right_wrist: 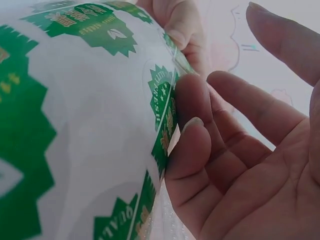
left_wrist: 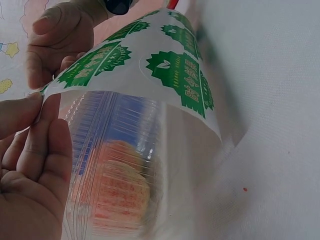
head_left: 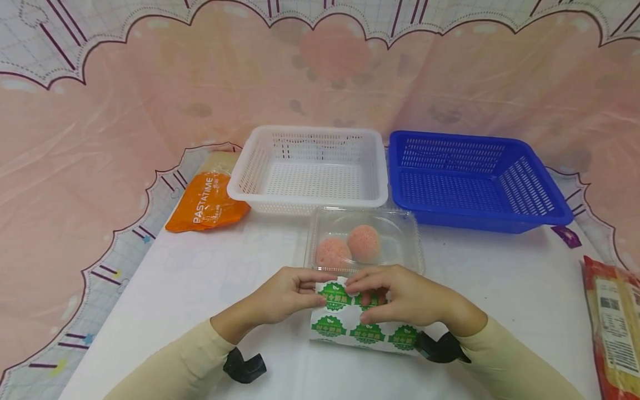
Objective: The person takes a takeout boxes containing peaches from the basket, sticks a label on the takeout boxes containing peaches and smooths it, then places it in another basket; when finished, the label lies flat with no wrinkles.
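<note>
A white sheet of green round-edged stickers [head_left: 367, 333] curves up in front of a clear plastic clamshell box [head_left: 400, 244]. Two round, pinkish peach-like fruits [head_left: 364, 244] sit inside the box. My left hand [head_left: 292, 294] pinches the sheet's upper left edge between thumb and fingers, seen closer in the left wrist view [left_wrist: 40, 165]. My right hand [head_left: 407, 294] is over the sheet's right part. In the right wrist view its fingertips [right_wrist: 192, 97] touch the sheet's edge from behind, while the thumb stands away from them.
Behind the box stand a white basket [head_left: 307, 200] and a blue basket [head_left: 475, 219]. An orange pasta bag [head_left: 212, 203] lies at the left. A red-edged packet with a barcode [head_left: 615, 322] is at the right edge, near a small purple wrapper [head_left: 567, 237].
</note>
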`<state>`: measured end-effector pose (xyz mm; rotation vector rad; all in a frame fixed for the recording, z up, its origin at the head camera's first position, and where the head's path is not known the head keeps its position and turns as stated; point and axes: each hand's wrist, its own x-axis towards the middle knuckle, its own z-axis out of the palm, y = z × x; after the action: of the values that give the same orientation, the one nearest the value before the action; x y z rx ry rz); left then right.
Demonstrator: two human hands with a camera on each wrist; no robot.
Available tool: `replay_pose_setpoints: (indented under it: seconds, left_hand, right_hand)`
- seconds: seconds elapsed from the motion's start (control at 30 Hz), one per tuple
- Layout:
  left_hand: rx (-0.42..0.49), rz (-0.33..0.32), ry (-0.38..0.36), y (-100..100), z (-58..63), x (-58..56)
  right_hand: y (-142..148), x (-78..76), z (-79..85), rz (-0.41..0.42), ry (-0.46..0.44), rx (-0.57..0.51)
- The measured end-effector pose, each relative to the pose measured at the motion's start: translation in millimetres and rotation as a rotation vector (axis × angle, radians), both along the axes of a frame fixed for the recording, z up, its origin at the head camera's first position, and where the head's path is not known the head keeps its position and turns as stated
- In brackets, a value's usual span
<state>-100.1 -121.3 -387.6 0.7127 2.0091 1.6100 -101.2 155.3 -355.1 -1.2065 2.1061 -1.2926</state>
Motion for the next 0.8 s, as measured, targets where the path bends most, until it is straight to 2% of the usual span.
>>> replay_pose_setpoints:
  seconds: [0.23,0.57,0.8]
  left_hand:
    - [-0.001,-0.013,0.002,-0.5,-2.6,0.3]
    - [-0.035,-0.042,-0.042,-1.4,-1.6,-0.3]
    - [-0.069,-0.032,-0.046,-1.6,-1.4,0.1]
  right_hand:
    - [-2.3,0.5,-0.6,0.013,0.003,-0.015]
    - [-1.2,1.1,0.9,0.045,0.015,-0.067]
    - [1.7,0.5,1.6,0.038,0.010,-0.101]
